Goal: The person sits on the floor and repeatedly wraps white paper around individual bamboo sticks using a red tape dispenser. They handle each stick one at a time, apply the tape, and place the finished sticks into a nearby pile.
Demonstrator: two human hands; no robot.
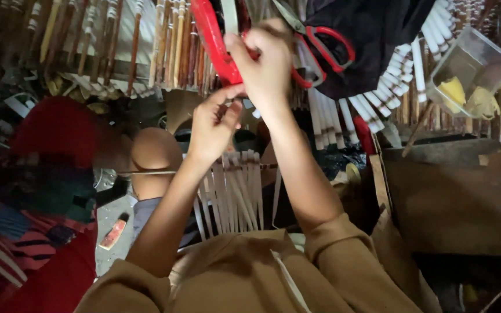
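Up by the stick rack [117,40], the right hand [268,64] is clamped around red shears [215,43]. Left hand [213,124] just below pinches a thin strip [231,93].

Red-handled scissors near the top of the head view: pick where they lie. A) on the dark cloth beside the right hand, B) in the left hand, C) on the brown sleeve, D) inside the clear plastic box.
A: the red-handled scissors rest on the dark cloth, just beside the right hand.
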